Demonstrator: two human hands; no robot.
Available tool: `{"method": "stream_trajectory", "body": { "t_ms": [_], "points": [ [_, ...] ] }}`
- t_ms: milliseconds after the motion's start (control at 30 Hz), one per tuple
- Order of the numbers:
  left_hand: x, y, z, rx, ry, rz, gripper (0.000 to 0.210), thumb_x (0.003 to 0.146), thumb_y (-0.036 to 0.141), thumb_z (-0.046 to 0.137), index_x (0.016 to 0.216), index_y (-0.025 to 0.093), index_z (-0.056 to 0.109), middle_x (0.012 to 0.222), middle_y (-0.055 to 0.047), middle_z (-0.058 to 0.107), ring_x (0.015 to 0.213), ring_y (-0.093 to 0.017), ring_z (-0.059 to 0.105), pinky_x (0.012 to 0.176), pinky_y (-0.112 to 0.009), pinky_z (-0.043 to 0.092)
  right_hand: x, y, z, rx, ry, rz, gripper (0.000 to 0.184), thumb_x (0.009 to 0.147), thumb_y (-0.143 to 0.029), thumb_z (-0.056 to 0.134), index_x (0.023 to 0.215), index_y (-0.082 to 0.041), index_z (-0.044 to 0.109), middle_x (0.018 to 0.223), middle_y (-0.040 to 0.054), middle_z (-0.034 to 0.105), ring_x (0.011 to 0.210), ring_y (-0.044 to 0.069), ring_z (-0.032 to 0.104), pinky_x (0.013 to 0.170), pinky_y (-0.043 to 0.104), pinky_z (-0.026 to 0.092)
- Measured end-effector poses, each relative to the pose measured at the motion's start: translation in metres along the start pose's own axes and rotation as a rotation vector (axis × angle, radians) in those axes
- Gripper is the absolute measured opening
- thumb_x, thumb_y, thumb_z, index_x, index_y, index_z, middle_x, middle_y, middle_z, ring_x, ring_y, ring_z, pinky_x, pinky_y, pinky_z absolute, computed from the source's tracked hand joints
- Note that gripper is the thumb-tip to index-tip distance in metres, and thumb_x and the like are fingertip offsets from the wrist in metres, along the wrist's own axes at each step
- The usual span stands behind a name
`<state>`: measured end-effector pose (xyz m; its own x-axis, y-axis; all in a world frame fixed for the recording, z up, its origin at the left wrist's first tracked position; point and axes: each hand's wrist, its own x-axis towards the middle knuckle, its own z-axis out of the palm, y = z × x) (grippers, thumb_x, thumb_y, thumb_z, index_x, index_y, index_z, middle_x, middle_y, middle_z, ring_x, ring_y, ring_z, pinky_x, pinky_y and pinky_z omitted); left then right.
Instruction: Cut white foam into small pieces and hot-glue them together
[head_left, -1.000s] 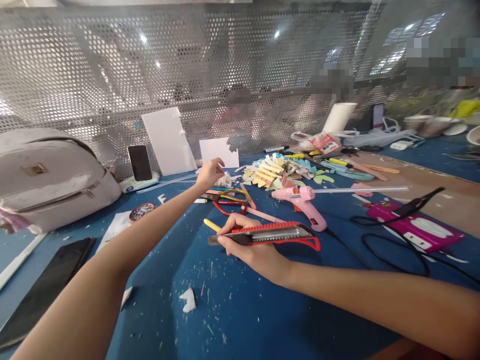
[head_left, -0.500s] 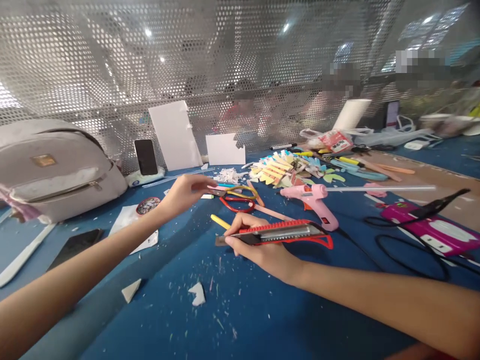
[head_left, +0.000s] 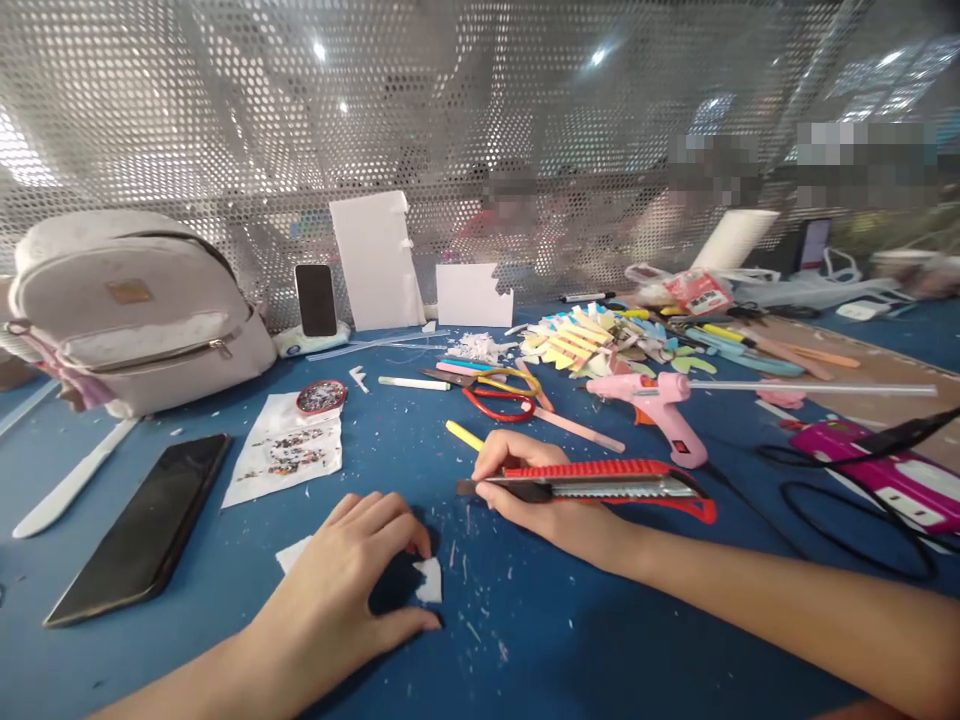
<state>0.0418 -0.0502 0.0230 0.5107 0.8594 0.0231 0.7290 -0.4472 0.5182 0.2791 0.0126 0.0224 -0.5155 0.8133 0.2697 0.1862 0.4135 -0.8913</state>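
Note:
My right hand (head_left: 555, 500) is closed around a red and black utility knife (head_left: 622, 480), whose blade tip points left above the blue table. A yellow marker (head_left: 465, 436) lies just behind those fingers. My left hand (head_left: 352, 570) is low over the table, thumb and fingers apart. Between its thumb and fingertips lies a small jagged white scrap (head_left: 430, 580); whether the fingers touch it I cannot tell. Another white scrap (head_left: 292, 553) is partly covered by the same hand.
Scissors (head_left: 495, 390) and markers (head_left: 414, 383) lie ahead, with a pile of colored paper pieces (head_left: 581, 340) behind. A pink glue gun (head_left: 660, 405) and a magenta power strip (head_left: 885, 470) with black cables stand right. Leftward are a phone (head_left: 146, 525) and a backpack (head_left: 142, 320).
My left hand has come back from beside the scissors and markers to the near scraps, its fingers spreading. The right hand still holds the knife. The view has shifted slightly left.

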Motion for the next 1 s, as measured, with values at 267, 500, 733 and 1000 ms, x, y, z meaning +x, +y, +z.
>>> {"method": "stream_trajectory", "body": {
  "t_ms": [267, 500, 733, 1000],
  "points": [
    [0.009, -0.009, -0.005, -0.239, -0.062, 0.143, 0.027, 0.086, 0.01, 0.062, 0.105, 0.03, 0.063, 0.108, 0.003, 0.067, 0.103, -0.016, 0.059, 0.096, -0.032, 0.038, -0.006, 0.003, 0.001, -0.058, -0.094, -0.004, 0.009, 0.087, -0.025, 0.061, 0.081, -0.019, 0.058, 0.069, -0.0021, 0.056, 0.057, 0.011, 0.05, 0.052, 0.023, 0.039],
    [-0.002, -0.014, -0.005, -0.19, -0.047, 0.081, 0.031, 0.09, 0.012, 0.054, 0.114, 0.032, 0.055, 0.118, 0.001, 0.062, 0.109, -0.018, 0.054, 0.096, -0.032, 0.04, -0.01, 0.001, 0.004, -0.091, -0.125, -0.098, 0.007, 0.088, -0.015, 0.056, 0.085, -0.02, 0.06, 0.07, -0.003, 0.06, 0.057, 0.009, 0.053, 0.057, 0.021, 0.041],
    [0.005, -0.018, 0.007, -0.065, -0.009, 0.119, 0.014, 0.088, 0.026, 0.064, 0.101, 0.028, 0.058, 0.103, 0.0, 0.061, 0.094, -0.019, 0.055, 0.085, -0.032, 0.041, -0.007, 0.008, 0.005, -0.048, -0.327, -0.087, 0.021, 0.08, -0.029, 0.069, 0.096, -0.021, 0.059, 0.072, -0.0026, 0.062, 0.053, 0.01, 0.053, 0.052, 0.022, 0.04],
    [0.014, -0.023, 0.017, -0.11, 0.144, 0.234, 0.009, 0.09, 0.029, 0.062, 0.098, 0.025, 0.059, 0.093, 0.0, 0.064, 0.083, -0.016, 0.059, 0.085, -0.031, 0.039, -0.012, 0.002, 0.002, -0.074, -0.297, -0.075, 0.014, 0.08, -0.024, 0.056, 0.094, -0.021, 0.059, 0.07, 0.0, 0.058, 0.059, 0.014, 0.054, 0.058, 0.025, 0.043]
  ]
}}
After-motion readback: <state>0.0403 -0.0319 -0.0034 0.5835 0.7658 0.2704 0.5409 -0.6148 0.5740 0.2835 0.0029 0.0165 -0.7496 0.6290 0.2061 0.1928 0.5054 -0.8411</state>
